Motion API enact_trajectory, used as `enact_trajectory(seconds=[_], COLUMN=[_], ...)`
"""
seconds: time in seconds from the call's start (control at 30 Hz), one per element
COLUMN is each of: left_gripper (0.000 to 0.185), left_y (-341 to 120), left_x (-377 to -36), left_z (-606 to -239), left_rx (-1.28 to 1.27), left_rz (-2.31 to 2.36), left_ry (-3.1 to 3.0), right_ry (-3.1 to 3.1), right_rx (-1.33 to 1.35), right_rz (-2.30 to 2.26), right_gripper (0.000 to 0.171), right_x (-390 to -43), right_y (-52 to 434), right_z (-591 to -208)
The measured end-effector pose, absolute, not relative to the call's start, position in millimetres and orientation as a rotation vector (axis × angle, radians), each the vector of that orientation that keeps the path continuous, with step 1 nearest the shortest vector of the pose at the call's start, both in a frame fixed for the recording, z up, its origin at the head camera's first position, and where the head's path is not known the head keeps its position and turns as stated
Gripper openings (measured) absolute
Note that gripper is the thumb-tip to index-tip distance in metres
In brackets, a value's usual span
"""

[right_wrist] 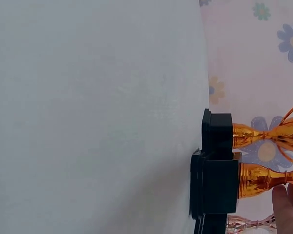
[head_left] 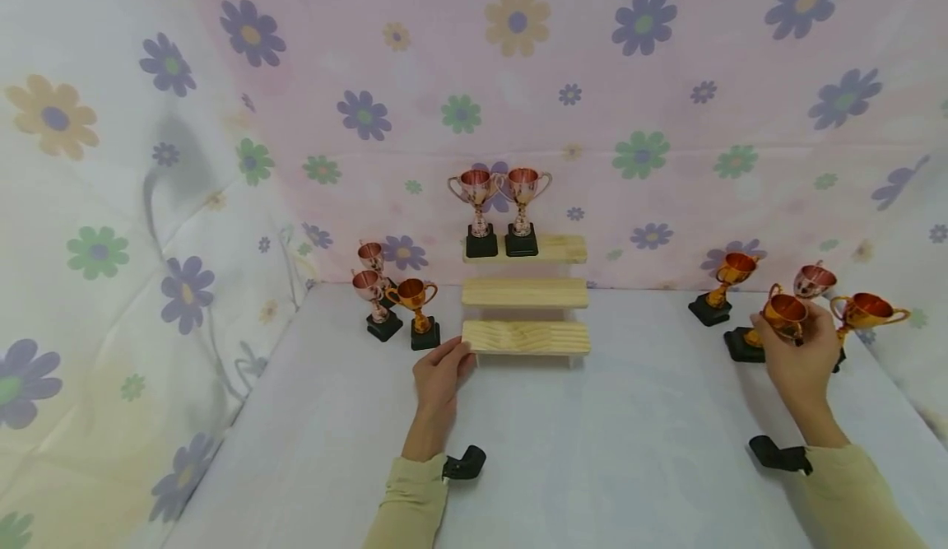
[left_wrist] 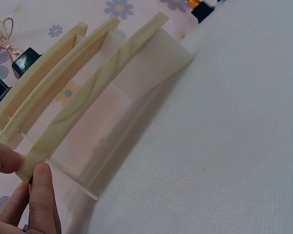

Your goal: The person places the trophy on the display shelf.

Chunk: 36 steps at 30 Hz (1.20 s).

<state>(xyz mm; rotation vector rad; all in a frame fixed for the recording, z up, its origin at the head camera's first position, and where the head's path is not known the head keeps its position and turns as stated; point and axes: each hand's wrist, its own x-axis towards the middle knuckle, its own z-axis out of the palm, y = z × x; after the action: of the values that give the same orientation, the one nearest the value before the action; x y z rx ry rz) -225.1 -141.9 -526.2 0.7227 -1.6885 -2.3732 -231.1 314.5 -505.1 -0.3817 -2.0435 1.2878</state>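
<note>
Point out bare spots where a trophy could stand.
Free: top shelf's right end, beside two pink trophies; middle shelf; bottom shelf, right of the left hand; tabletop between bottom shelf and right hand. Crowded: four trophies at the right hand; three others left of the shelves.

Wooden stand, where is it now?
Head view: the wooden stand is near centre, just right of the leftmost gold trophy; the left hand pinches its lowest shelf.

- Soft, even, slightly dim light; wrist views look greyer.
- Soft-edged shadows fall across the left-hand cloth (head_left: 44,211).
- Small glints on the gold cups (head_left: 868,312).
- Lens distortion bows the wooden shelves (left_wrist: 93,93) and, in the right wrist view, the tabletop (right_wrist: 88,117) edge.
</note>
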Motion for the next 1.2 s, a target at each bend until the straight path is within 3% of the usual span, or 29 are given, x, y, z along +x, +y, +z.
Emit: enact_trajectory(seconds=[0.43, 0.63, 0.93, 1.2], left_gripper=[0.029, 0.028, 0.028, 0.029], left_y=[-142, -142, -142, -140], left_x=[-225, -225, -224, -224], left_z=[-522, -521, -521, -523], left_rx=[0.719, 0.739, 0.747, 0.724], left_rz=[-2.378, -2.370, -2.379, -2.391], left_ry=[-1.675, -1.690, -1.690, -1.671], right_ry=[-2.013, -1.865, -1.757, -1.772], right_rx=[-0.184, 0.047, 0.544, 0.653], right_rz=[1.418, 1.555, 1.763, 1.744], right_gripper=[0.060, 0.055, 0.051, 0.050], right_x=[-200, -200, -224, -264], right_y=[286, 257, 212, 183], right_z=[-479, -451, -425, -400])
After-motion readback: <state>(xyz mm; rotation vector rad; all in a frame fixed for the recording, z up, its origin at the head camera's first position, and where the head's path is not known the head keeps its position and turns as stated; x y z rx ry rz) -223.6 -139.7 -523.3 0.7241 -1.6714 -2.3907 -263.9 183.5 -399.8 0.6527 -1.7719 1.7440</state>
